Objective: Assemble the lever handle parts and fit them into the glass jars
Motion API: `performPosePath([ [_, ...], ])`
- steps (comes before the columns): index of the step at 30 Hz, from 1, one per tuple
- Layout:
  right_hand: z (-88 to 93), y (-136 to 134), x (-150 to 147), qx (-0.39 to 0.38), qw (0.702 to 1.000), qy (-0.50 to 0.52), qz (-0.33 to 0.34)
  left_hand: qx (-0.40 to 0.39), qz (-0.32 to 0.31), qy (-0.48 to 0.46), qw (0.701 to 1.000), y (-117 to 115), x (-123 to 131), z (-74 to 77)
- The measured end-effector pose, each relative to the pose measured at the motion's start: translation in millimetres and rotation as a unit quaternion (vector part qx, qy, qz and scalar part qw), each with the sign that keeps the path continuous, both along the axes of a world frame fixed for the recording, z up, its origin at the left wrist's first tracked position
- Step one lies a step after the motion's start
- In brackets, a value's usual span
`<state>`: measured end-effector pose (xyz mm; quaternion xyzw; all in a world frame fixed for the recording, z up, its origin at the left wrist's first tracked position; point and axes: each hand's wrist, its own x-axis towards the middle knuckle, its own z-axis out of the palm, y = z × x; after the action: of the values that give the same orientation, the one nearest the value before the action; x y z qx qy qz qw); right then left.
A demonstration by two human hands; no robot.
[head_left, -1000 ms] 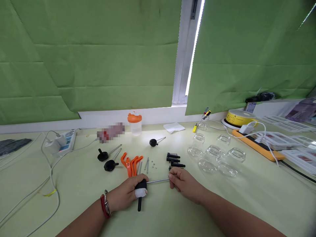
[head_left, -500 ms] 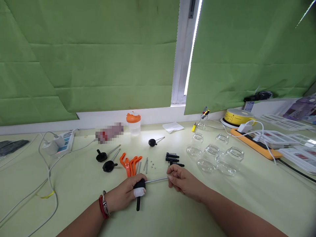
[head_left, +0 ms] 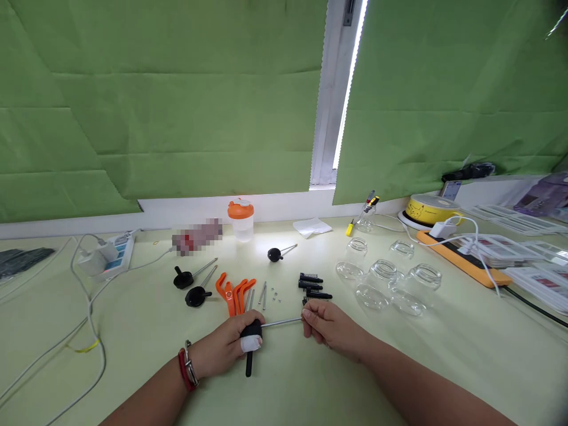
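My left hand (head_left: pixel 224 346), its thumb wrapped in white tape, is closed around a black round cap (head_left: pixel 252 329) with a dark arm pointing down below it. From the cap a thin metal rod (head_left: pixel 281 322) runs to the right. Its far end sits between the pinched thumb and fingers of my right hand (head_left: pixel 331 328), which hide the tip. Just beyond the hands lie orange curved levers (head_left: pixel 229 294), loose metal pins (head_left: pixel 264 294), tiny metal bits (head_left: pixel 275 294) and black pieces with springs (head_left: pixel 313 285).
Similar black caps with rods (head_left: pixel 197 296) lie to the left, another black cap (head_left: pixel 274 254) further back. Clear glass jars (head_left: pixel 375 287) stand at right, near an orange power strip (head_left: pixel 465 260). White cables (head_left: pixel 91 319) cross the left side. An orange-lidded cup (head_left: pixel 242 222) stands by the wall.
Both hands keep their hold on the cap and rod. The right fingers have curled slightly at the rod's end; the camera view has shifted a little.
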<state>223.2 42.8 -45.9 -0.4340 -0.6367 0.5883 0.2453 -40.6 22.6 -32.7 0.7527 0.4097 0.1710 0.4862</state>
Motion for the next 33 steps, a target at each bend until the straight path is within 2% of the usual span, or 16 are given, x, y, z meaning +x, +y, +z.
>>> performPosePath([
  [6,-8.1,2.6,2.7,-0.001,0.999,0.029,0.021,-0.015,0.010,-0.004,1.000,-1.3,-0.1,-1.8],
  [15,-1.1,-0.2,1.8,0.007,1.000,-0.003,0.018,-0.001,0.004,0.002,1.000,-0.3,-0.2,-0.9],
  [24,-4.2,1.7,2.3,-0.009,1.000,0.014,0.017,-0.013,-0.002,-0.010,1.000,0.2,-0.6,-2.2],
  [33,-3.4,2.5,3.3,-0.013,1.000,-0.001,0.021,-0.002,0.004,0.018,1.000,0.7,-0.7,-0.7],
])
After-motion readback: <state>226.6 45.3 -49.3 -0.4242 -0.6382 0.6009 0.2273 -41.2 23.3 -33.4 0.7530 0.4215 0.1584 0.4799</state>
